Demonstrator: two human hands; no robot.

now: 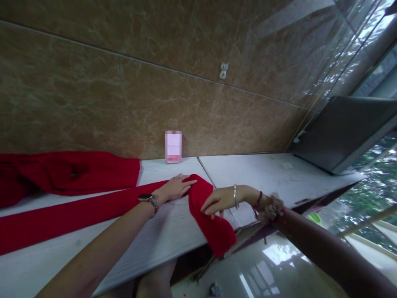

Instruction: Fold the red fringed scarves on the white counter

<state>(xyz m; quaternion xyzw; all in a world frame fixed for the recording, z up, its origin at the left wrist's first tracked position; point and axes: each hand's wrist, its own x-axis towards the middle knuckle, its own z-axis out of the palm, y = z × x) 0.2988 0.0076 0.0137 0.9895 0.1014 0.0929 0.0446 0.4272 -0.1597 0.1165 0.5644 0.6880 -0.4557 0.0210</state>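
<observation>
A long red cloth strip (93, 211) runs from the left edge along the white tabletop, then turns toward the front, where its end hangs over the table's edge. My left hand (175, 188) lies flat on the strip at the turn, with its fingers stretched out. Over the turned end is my right hand (218, 200), its fingers bent and closed on the cloth; its fingertips are partly hidden. Behind the strip lies a second, wider red cloth (102, 171), loosely bunched at its left side.
A phone (173, 147) with a lit screen leans against the brown marbled wall. The white table (248, 169) has a seam beyond my hands. At its far right end stands a dark flat panel (347, 132) by the window. Below is a shiny floor (248, 269).
</observation>
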